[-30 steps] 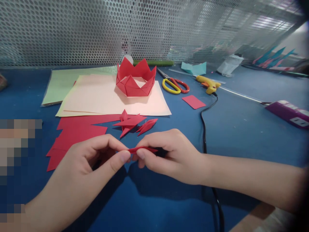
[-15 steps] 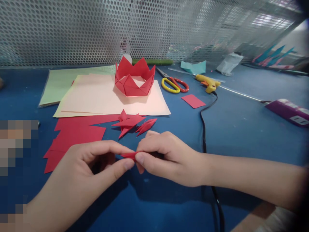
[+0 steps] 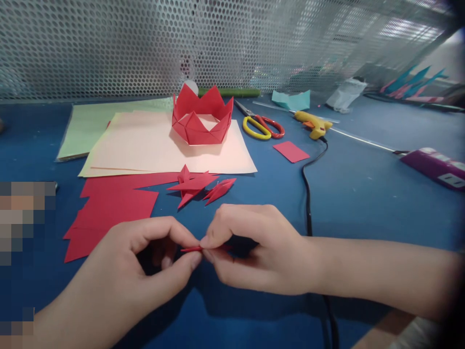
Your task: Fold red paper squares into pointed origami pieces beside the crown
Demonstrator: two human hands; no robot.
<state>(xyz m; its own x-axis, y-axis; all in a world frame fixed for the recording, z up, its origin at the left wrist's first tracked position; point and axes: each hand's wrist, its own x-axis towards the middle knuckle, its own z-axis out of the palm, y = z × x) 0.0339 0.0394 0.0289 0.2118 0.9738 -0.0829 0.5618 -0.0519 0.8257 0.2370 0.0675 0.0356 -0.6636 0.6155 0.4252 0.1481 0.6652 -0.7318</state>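
Between my two hands is a small folded piece of red paper (image 3: 190,249), seen edge-on as a thin strip and mostly covered by fingers. My left hand (image 3: 145,261) pinches its left end between thumb and index finger. From the right, my right hand (image 3: 257,247) pinches it with thumb and index finger, the fingertips of both hands touching or nearly so. Just beyond the hands lie folded red paper pieces, a larger spiky one (image 3: 192,184) and a slimmer pointed one (image 3: 220,190). A red folded paper crown (image 3: 203,127) stands farther back.
Cream paper sheets (image 3: 138,145) lie under the crown, with red paper sheets (image 3: 112,213) in front. Scissors (image 3: 257,127), a red paper rectangle (image 3: 291,151) and a yellow glue gun (image 3: 314,124) lie to the right. The gun's black cord (image 3: 308,198) runs beneath my right forearm. A purple power strip (image 3: 432,167) is far right.
Both hands have come slightly nearer to me. My right thumb and index finger have shifted their pinch on the folded red paper, which now shows thinner, edge-on.
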